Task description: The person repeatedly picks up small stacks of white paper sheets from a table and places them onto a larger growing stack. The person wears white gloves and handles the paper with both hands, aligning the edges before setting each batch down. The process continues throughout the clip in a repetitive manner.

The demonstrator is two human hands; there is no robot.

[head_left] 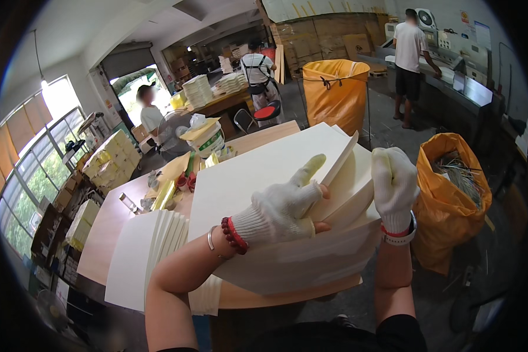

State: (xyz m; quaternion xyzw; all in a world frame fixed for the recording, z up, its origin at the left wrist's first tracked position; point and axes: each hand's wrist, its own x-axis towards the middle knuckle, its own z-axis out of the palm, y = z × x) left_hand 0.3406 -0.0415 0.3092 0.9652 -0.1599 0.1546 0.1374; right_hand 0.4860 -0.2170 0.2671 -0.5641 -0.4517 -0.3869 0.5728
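A thick stack of large white paper sheets lies in front of me, its right-hand sheets bent up and fanned apart. My left hand, in a white knitted glove with bare fingertips, rests on the top sheets by their right edge. Its thumb points away and its fingers are spread. My right hand, gloved too, is closed at the right edge, with the raised sheets running into it. The undersides of its fingers are hidden.
Fanned white sheets lie left on the wooden table. Behind the stack stands a white bucket. Orange bags stand beyond and at right, the latter holding paper strips. Three other people work farther off, one at a machine.
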